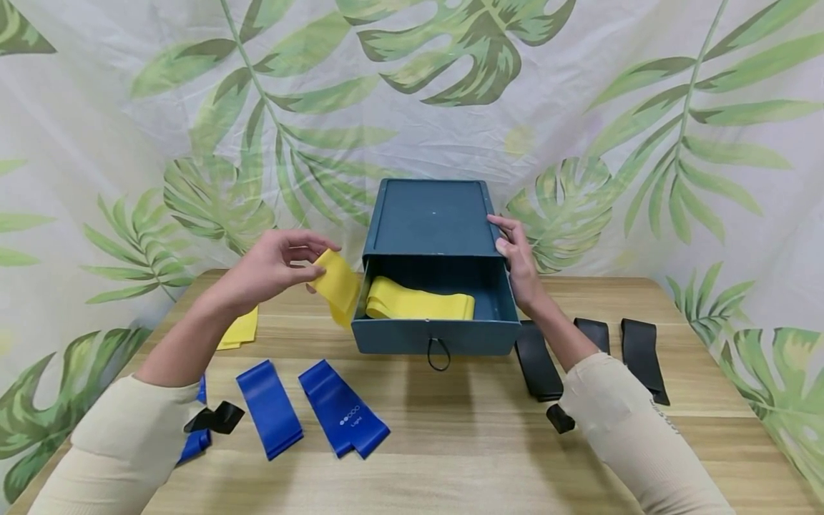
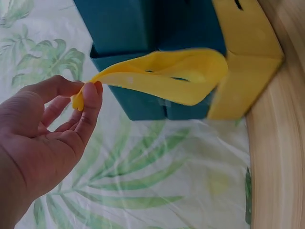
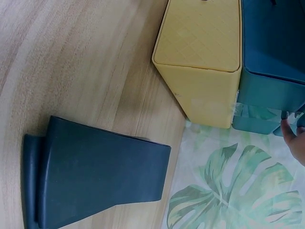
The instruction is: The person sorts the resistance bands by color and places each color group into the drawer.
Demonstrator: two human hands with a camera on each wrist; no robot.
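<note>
A yellow resistance band (image 1: 337, 285) hangs as a loop from my left hand (image 1: 286, 261), which pinches its end between thumb and fingers. In the left wrist view, the band (image 2: 167, 76) stretches in front of the drawer boxes. A dark teal drawer box (image 1: 433, 218) stands with its drawer (image 1: 386, 337) pulled out. Inside that drawer lies another yellow band (image 1: 425, 302), folded flat. My right hand (image 1: 521, 265) rests against the box's right side, fingers extended at its upper edge. Only part of this hand (image 3: 296, 140) shows in the right wrist view.
Blue bands (image 1: 269, 409) lie at the front left of the wooden table (image 1: 450, 458), with a yellow band (image 1: 241, 330) behind them. Several black bands (image 1: 642, 357) lie at the right. A yellow box (image 3: 200, 57) sits beneath the teal one.
</note>
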